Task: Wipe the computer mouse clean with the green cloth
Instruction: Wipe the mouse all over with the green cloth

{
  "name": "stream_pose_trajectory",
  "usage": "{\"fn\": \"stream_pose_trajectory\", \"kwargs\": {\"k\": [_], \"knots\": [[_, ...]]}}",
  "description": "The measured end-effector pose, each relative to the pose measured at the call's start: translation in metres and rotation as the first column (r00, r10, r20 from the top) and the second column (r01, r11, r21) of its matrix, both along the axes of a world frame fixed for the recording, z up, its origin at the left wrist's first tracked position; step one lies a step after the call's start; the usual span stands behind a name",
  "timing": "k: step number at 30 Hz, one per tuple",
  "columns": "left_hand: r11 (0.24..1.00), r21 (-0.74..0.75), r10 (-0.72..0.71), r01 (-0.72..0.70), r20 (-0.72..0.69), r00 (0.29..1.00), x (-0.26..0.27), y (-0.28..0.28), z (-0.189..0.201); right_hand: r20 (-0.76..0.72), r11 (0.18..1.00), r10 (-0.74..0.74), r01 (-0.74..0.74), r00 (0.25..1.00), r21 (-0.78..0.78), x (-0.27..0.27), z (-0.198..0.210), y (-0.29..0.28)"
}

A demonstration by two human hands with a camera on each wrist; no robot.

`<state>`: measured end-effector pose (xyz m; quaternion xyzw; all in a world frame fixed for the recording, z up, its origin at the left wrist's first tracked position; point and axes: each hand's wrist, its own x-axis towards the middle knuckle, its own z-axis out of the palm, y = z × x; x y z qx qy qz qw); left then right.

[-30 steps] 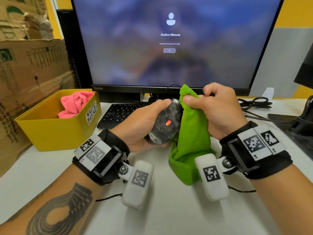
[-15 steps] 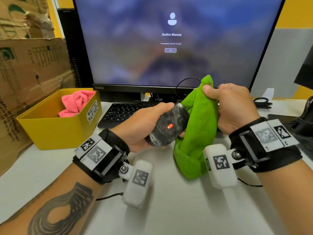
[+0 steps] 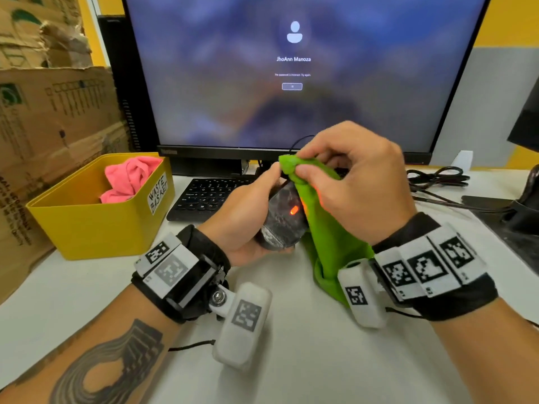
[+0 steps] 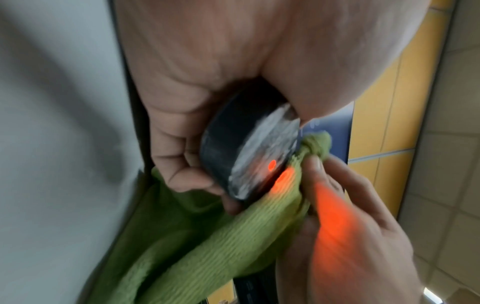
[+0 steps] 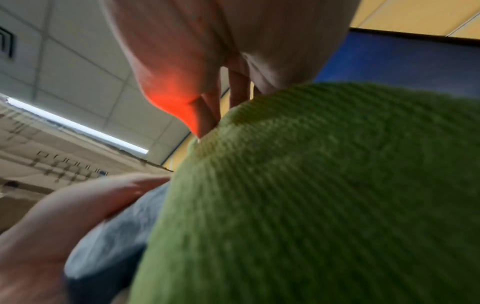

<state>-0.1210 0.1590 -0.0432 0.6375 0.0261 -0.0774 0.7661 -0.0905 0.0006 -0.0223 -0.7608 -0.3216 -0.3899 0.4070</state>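
My left hand [image 3: 248, 211] grips a black computer mouse [image 3: 281, 220] above the desk, its smudged underside turned up and its red sensor light glowing. In the left wrist view the mouse [image 4: 249, 156] sits between thumb and curled fingers. My right hand [image 3: 347, 182] pinches the top of the green cloth [image 3: 326, 228] against the mouse's right side; the rest of the cloth hangs down to the desk. The red light falls on the cloth [image 4: 233, 232] and on the right hand. The green cloth [image 5: 311, 195] fills the right wrist view.
A yellow waste basket [image 3: 96, 223] with a pink cloth [image 3: 128, 176] stands at the left. Behind the hands are a black keyboard [image 3: 207, 196] and a monitor [image 3: 291, 71]. Cardboard boxes [image 3: 52, 118] lean at far left; black cables [image 3: 437, 179] lie at the right on the white desk [image 3: 291, 360].
My right hand has swung the cloth's top leftward and down, from beside the mouse onto its upper front edge. The left hand keeps holding the mouse in about the same place.
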Motion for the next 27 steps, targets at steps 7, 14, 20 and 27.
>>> {"fn": "stream_pose_trajectory", "kwargs": {"k": [7,14,20,27], "knots": [[1.0,0.004,0.01,-0.011,0.04,0.999,-0.001,-0.002,0.001,-0.104,0.99,0.002,-0.016,0.995,-0.138,-0.001,0.005,-0.011],[0.997,-0.028,0.072,-0.071,0.054,0.996,0.0,0.0,0.005,-0.17,0.986,-0.069,0.041,0.983,-0.164,0.0,0.006,-0.018],[0.999,-0.028,0.044,-0.041,0.093,0.995,-0.007,-0.008,0.004,-0.106,0.999,-0.036,0.032,0.994,-0.045,-0.002,0.003,-0.009],[0.994,-0.098,0.052,-0.039,0.135,0.989,-0.008,-0.006,0.009,-0.146,0.989,-0.055,0.034,0.988,-0.142,-0.003,0.005,-0.012]]}}
